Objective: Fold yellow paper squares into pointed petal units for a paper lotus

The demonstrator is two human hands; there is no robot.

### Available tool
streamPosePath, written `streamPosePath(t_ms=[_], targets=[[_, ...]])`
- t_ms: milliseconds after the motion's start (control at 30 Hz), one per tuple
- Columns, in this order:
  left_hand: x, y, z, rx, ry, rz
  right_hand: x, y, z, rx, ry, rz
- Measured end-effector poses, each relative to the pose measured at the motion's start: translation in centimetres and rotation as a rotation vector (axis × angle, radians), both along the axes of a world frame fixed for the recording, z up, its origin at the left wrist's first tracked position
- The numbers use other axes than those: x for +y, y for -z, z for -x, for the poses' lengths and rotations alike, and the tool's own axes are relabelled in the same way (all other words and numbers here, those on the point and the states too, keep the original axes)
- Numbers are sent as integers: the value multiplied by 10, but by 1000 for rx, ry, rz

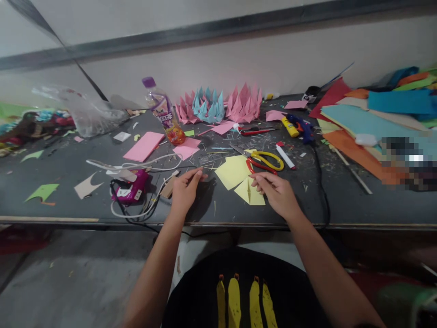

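Note:
My left hand (187, 189) is over the front of the table, thumb and fingertips pinched together. Whatever it may hold is too small to make out. To its right, my right hand (277, 193) pinches at the upper edge of a small folded yellow paper (246, 193), which has a crease standing up in its middle. Behind that lie flat yellow sheets (232, 171). Scissors (268, 160) with red and yellow handles rest at the sheets' far right, near my right fingertips.
Pink and blue folded-paper pieces (209, 107) stand by the wall, beside a purple-capped bottle (165, 116). On the left are a purple power socket (131, 189) with cables and a pink paper stack (143, 146). A marker (285, 156), blue glue gun (303, 127) and coloured sheets (362, 120) lie right.

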State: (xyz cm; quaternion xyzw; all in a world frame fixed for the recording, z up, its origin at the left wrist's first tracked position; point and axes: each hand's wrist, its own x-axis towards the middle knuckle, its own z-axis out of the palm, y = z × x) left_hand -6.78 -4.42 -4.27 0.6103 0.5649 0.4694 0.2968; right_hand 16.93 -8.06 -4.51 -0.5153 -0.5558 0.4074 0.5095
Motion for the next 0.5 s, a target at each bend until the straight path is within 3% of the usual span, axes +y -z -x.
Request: streamPosePath(t_ms=[133, 267, 400, 500], targets=[[-4, -6, -3, -10, 20, 25, 0, -8, -4, 377, -94, 66], [-6, -6, -4, -4, 29, 38, -1, -12, -5, 555, -187, 51], [-7, -6, -4, 29, 37, 24, -11, -22, 3, 477, -208, -42], [-7, -8, -5, 54, 50, 3, -40, -45, 15, 218, -226, -213]])
